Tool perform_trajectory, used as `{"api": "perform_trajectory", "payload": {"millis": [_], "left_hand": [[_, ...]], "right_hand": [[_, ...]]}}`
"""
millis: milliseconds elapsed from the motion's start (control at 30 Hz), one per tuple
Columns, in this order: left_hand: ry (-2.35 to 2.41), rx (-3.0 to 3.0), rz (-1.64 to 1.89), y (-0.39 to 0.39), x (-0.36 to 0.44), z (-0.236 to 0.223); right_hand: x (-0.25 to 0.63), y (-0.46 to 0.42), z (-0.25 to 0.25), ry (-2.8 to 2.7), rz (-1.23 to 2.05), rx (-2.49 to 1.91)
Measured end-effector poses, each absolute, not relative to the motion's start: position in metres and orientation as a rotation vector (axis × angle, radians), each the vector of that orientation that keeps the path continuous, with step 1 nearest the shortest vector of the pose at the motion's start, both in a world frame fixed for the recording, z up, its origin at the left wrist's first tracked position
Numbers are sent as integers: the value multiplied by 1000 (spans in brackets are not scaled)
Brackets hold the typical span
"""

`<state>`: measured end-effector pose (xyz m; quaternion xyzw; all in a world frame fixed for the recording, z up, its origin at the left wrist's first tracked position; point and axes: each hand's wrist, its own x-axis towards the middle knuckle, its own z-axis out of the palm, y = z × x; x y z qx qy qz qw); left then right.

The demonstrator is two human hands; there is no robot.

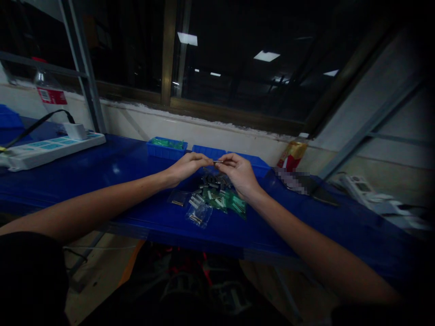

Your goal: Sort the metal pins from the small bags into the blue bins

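Note:
My left hand [188,168] and my right hand [238,173] meet over the blue table. Between their fingertips is a small, thin metal piece [218,161], too small to name more closely. Both hands are closed in a pinch on it. Beneath them lies a pile of small metal parts and plastic bags. Green bags [237,203] with metal pins are at its right, and a clear bag [198,214] with pins is nearest me. Another small clear bag [178,198] holding brass-coloured pins lies to the left.
Behind my hands stand a blue tray [167,155] with green bags and more blue trays [249,160]. A power strip [56,151] with a plugged-in charger and a bottle [50,93] are at the left. A phone-like dark object [299,182] and a red-gold packet [292,155] are at the right.

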<state>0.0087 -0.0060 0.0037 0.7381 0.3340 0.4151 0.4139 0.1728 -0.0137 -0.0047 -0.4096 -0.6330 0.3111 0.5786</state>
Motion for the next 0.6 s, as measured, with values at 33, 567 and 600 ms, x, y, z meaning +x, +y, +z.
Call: {"api": "perform_trajectory", "payload": {"millis": [33,567,600], "left_hand": [[863,1861,1032,-5,9,3],[902,1221,797,10,11,-9],[900,1214,801,10,11,-9]], "right_hand": [[173,-13,-5,-1501,682,-959],[174,-11,-14,-1869,389,-1001],[174,-11,-14,-1885,360,-1006]]}}
